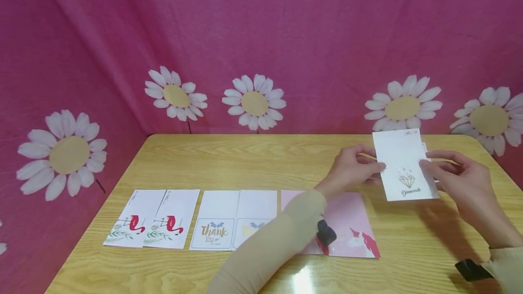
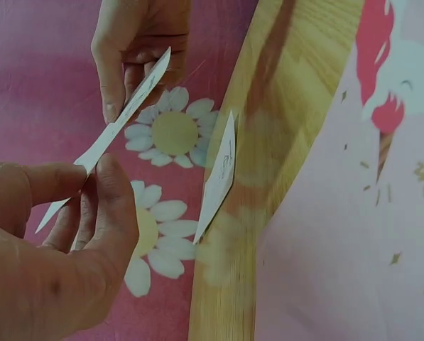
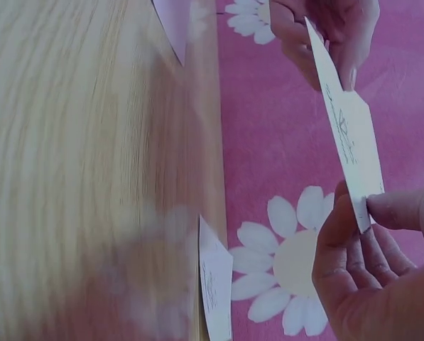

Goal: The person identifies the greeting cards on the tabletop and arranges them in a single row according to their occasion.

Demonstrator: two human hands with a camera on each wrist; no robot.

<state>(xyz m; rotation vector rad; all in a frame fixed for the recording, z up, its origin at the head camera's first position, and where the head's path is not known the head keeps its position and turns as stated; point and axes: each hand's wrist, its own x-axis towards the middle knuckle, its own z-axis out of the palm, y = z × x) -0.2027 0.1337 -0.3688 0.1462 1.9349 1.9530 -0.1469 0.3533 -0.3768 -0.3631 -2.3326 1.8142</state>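
A white card (image 1: 402, 158) with a gold diamond drawing and the word "Diamonds" is held up over the right part of the table. My left hand (image 1: 353, 164) pinches its left edge between thumb and fingers. On the opposite edge, my right hand (image 1: 466, 176) pinches it the same way. Seen from the left wrist, the card (image 2: 126, 128) is nearly edge-on and bends slightly. Another white card (image 2: 220, 177) with dark lettering lies on the table behind it; in the head view the raised card hides most of that one.
Left of the hands, pink unicorn cards (image 1: 353, 221) lie on the wooden table (image 1: 245, 158), partly covered by my left sleeve (image 1: 278, 239). Further left are two "Thank You" cards (image 1: 212, 232) and two flamingo cards (image 1: 173, 221). A pink flowered cloth (image 1: 318, 49) hangs behind.
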